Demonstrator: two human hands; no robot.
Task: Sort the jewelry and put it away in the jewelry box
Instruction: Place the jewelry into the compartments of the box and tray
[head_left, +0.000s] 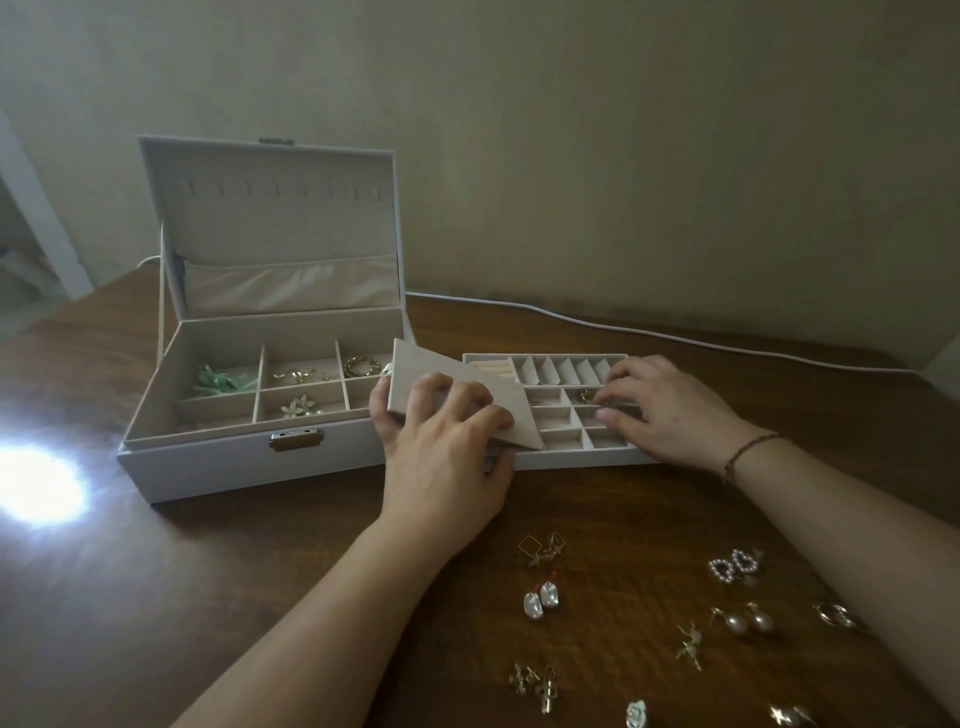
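The jewelry box (249, 457) stands open on the left part of the wooden table (156, 597), its lid (270, 228) upright with a row of small hooks and a fabric pocket inside, a metal clasp (295, 440) on its front wall; its compartments hold a pale green piece (221, 380), a gold chain (304, 375), gold rings (362, 366) and a flower-shaped piece (300, 407). Just to the right of the box lies the divided tray (571, 436), touching or nearly touching it, with a row of slanted slots at the back and square cells in front. The left hand (441, 447) holds a flat beige panel (457, 395) tilted over the tray's left end, fingers curled over its top and the thumb under its near edge. The right hand (660, 410) rests on the tray's right side, its fingers bent down into the cells, the fingertips close together at a small gold piece (586, 396); whether they pinch it I cannot tell. A dark cord bracelet (748, 451) circles the right wrist. On the table nearer the person loose earrings are spread: a gold square pair (540, 548), a white oval pair (540, 598), pearl hearts (732, 566), round pearls (748, 621), a gold hoop (836, 616) and more small gold pieces (537, 683) at the bottom edge. A white cable (675, 335) runs along the table's far side by the wall, and a bright glare (36, 483) lies at the left
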